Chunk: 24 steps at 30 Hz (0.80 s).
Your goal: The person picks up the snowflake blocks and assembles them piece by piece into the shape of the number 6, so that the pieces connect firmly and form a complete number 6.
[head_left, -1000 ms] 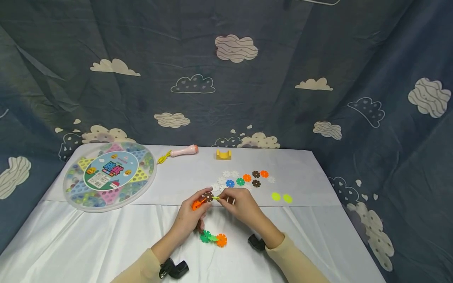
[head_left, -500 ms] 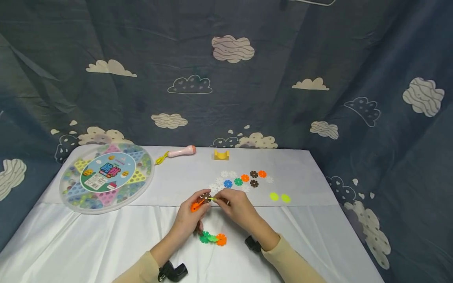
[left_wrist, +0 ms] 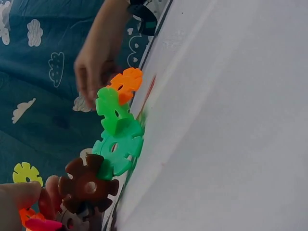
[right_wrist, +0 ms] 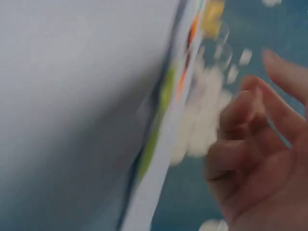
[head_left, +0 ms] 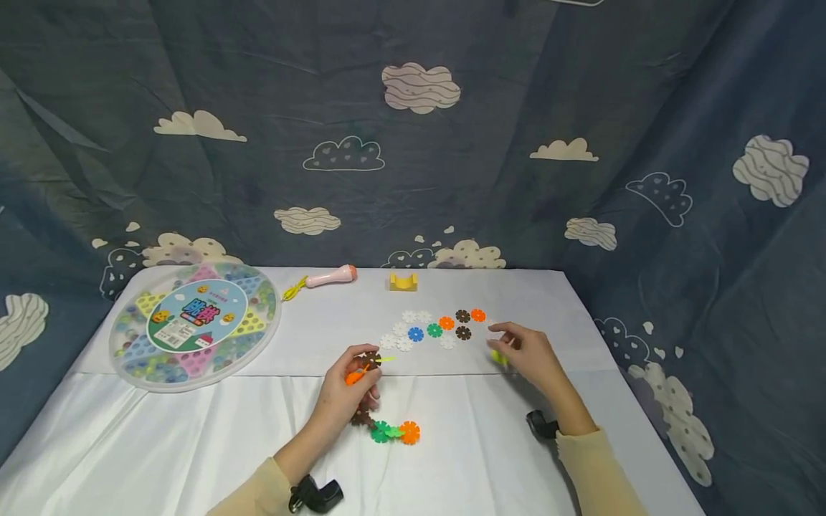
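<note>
My left hand [head_left: 335,393] pinches a chain of interlocking snowflake discs. A brown disc [head_left: 371,360], an orange disc [head_left: 354,378] and a yellow disc [left_wrist: 24,173] show at the fingers. Past the hand, the chain runs on through another brown disc [left_wrist: 74,193], a green disc [left_wrist: 129,150] and a light green disc [left_wrist: 106,102] to an orange disc [left_wrist: 130,79] at its end. My right hand [head_left: 532,352], fingers loosely bent and holding nothing, hovers at the loose yellow discs [head_left: 500,357], partly covering them. The right wrist view is blurred.
Loose white discs [head_left: 408,316] lie mid-table beside blue [head_left: 416,335], green [head_left: 435,330], orange and brown ones. A round Chinese checkers set [head_left: 193,315] is at the left. Farther back are a pink handle with a yellow cord [head_left: 332,276] and a yellow block [head_left: 403,284].
My right hand has left the yellow disc on the chain and moved right to the loose yellow discs. My left hand keeps hold; more of the hanging chain shows below it.
</note>
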### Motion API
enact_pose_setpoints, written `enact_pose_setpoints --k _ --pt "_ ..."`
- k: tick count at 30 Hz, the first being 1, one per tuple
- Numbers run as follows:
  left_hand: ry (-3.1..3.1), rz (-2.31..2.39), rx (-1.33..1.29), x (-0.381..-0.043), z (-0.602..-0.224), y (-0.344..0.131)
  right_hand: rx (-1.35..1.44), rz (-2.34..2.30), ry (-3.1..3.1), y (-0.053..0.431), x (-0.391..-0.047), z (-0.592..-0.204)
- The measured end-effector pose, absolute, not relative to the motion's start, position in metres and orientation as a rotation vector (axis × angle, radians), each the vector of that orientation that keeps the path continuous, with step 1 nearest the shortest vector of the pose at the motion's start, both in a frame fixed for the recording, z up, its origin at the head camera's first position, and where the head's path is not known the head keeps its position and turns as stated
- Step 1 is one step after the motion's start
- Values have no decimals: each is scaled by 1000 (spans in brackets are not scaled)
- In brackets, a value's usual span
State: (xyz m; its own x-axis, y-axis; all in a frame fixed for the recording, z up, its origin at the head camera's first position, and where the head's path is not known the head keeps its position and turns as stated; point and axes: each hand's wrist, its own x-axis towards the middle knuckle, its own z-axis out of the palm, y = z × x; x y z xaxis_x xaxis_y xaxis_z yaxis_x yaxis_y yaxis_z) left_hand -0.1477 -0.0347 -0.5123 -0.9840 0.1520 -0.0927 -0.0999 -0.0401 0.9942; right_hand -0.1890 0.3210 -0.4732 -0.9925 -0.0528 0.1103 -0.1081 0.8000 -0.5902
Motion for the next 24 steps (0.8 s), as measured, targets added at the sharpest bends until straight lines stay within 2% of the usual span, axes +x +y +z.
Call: enact_pose_setpoints --k 5,13,18,24 --pt "2033 2122 60 -147 -514 -35 63 796 -3092 350 -190 -482" --pt "1993 2142 78 -146 -513 -35 67 719 -3134 346 -193 -482" --pt "1956 2146 54 -145 -511 -36 80 827 -3056 331 -190 -478" --pt "1981 2141 77 -143 -509 -38 265 1123 -2937 285 -184 -464"
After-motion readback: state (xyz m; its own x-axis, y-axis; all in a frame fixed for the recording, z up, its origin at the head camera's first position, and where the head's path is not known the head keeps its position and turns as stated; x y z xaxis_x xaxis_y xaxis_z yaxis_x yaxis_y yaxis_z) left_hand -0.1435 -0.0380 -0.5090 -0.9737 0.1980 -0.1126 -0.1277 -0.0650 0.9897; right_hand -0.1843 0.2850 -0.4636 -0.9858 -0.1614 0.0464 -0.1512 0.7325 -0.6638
